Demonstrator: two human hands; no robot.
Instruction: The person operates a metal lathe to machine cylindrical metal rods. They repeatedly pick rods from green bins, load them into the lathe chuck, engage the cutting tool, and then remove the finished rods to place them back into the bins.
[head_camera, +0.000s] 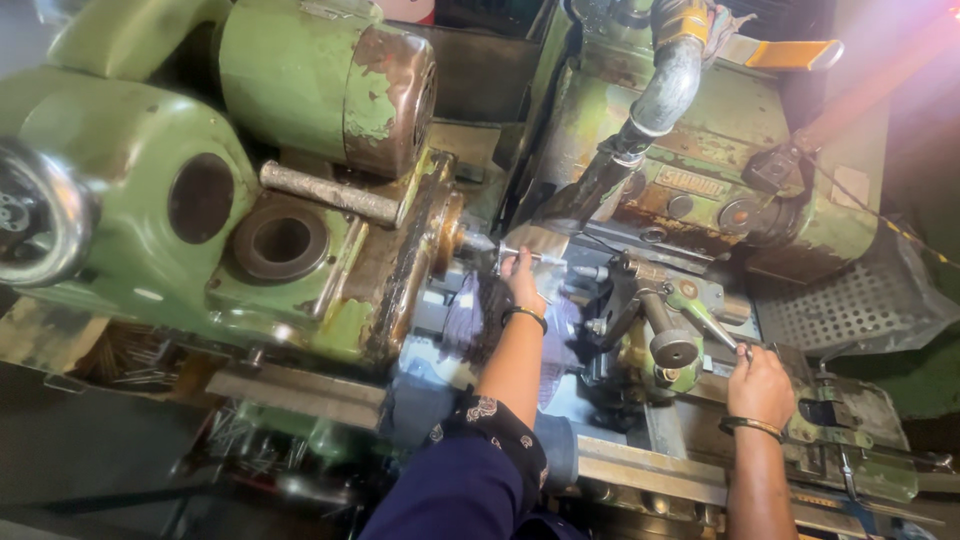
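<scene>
A worn green lathe (150, 160) fills the view. My left hand (521, 280) reaches in to the spindle nose, fingers closed around a thin metal rod (535, 257) sticking out of the chuck (448, 235). A bangle sits on that wrist. My right hand (760, 385) grips a slim lever handle (715, 325) on the tool carriage, just right of a round grey knob (673, 348). A bangle is on this wrist too.
A coolant hose (650, 110) slants down from the top toward the rod. A perforated metal guard (850, 300) lies at right. Metal rods and swarf (140, 360) lie in a tray at lower left. A purple cloth (470, 315) hangs below the chuck.
</scene>
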